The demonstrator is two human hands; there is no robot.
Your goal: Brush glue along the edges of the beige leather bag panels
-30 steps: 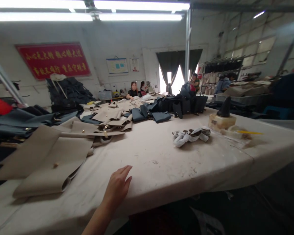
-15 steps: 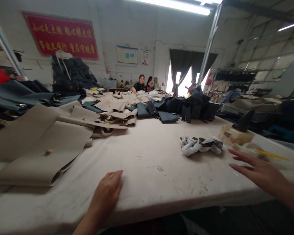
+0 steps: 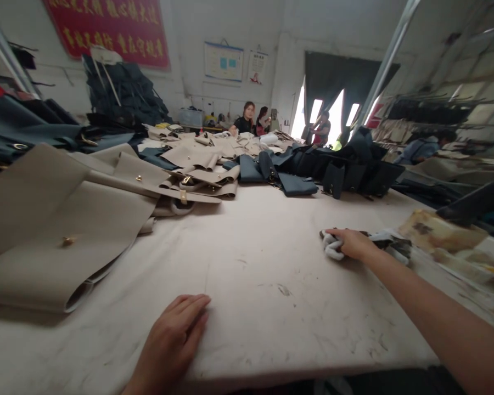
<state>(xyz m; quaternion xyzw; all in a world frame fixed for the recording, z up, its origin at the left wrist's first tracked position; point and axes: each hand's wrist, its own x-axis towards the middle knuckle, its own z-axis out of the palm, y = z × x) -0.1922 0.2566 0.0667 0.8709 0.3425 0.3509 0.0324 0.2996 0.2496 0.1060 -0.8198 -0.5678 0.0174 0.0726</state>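
My left hand (image 3: pixel 175 337) lies flat on the white table cloth (image 3: pixel 263 258) near the front edge, fingers stretched out together, holding nothing. My right hand (image 3: pixel 352 243) reaches across the table and closes over a crumpled white and dark rag (image 3: pixel 389 242) lying on the cloth. Left of my left hand lies a large folded beige leather piece (image 3: pixel 53 247) with a small brass stud.
More beige pieces (image 3: pixel 189 175) and dark blue pieces and bags (image 3: pixel 333 170) are piled farther back. A stained yellowish block (image 3: pixel 440 233) with a dark object on it sits at the right. Other people (image 3: pixel 247 118) work at the far end.
My right hand has come in from the right and closed on the rag. The view has dropped and moved closer to the table. My left hand has stayed flat on the cloth.
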